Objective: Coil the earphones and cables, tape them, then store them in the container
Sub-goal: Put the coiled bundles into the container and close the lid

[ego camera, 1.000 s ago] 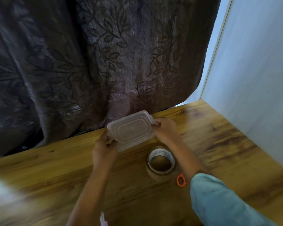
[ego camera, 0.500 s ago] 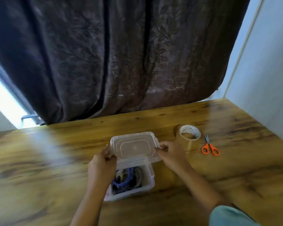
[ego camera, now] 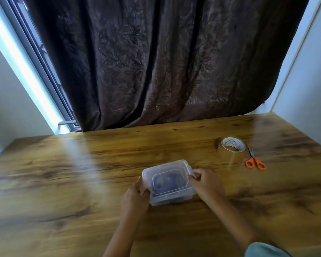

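Dark curtain (ego camera: 156,62) cloth with a faint leaf pattern fills the back of my view and hangs down to the far edge of a wooden table (ego camera: 63,182). To the left of it I see a bright strip of window (ego camera: 26,71) with a dark frame, and on the right a pale wall (ego camera: 308,80) runs along the table's side.

Near the middle of the table, a little toward me, stands the clear plastic container (ego camera: 171,198), flat on the wood. Its lid (ego camera: 182,165) sits on top and covers the whole opening; whether it is snapped down I cannot tell. Through the clear lid I can make out a blurred blue shape, the cables (ego camera: 164,180), lying inside the box. No more of them can be made out.

From my feed, the left hand (ego camera: 135,199) grips the container at its left end, fingers curled round the side and the thumb up on the edge of the lid. The right hand (ego camera: 208,184) grips the right end in the same way, fingers bent against the side wall and the thumb at the lid's right corner. Both forearms reach in from the bottom of the frame, and a light blue sleeve (ego camera: 263,250) shows at the lower right corner.

Well apart from the box, toward the far right of the table, a roll of brown tape (ego camera: 232,151) lies flat with its hole facing up. Just beside it on the right lie small scissors (ego camera: 255,161) with orange handles, blades closed and pointing away from me.
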The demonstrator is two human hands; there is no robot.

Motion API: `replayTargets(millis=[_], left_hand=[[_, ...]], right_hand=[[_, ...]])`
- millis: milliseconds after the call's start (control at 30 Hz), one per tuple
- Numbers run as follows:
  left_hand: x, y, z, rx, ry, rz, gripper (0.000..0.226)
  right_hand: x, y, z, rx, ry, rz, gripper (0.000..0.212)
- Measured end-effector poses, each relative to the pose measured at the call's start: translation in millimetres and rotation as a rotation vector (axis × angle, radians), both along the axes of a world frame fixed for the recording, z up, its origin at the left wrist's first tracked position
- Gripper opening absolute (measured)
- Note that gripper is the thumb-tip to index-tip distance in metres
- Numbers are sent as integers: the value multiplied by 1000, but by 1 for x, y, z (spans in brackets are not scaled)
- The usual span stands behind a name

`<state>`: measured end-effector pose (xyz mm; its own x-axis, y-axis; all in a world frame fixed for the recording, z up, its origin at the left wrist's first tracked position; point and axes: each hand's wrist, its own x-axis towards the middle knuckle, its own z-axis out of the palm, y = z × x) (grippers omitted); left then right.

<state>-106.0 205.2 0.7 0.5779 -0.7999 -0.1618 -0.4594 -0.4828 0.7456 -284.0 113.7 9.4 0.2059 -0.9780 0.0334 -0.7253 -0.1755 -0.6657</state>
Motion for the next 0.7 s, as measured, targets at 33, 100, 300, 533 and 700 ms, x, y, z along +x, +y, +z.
replayTargets(millis=[33, 100, 300, 533, 700], left_hand=[[1, 0, -1, 2, 6, -10, 49], [4, -2, -5, -4, 22, -31, 48], [26, -8, -33, -67, 296, 2, 53], [29, -8, -16, 13, 653, 102, 42], [29, -9, -12, 36, 760, 92, 42]], right_hand=[[-1, 1, 0, 15, 12, -5, 24], [-3, 2, -2, 38, 18, 1, 34], [-8, -4, -9, 216, -127, -23, 39], [-20, -26, -10, 755, -446, -137, 66], [-22, -34, -5, 852, -417, -94, 46]])
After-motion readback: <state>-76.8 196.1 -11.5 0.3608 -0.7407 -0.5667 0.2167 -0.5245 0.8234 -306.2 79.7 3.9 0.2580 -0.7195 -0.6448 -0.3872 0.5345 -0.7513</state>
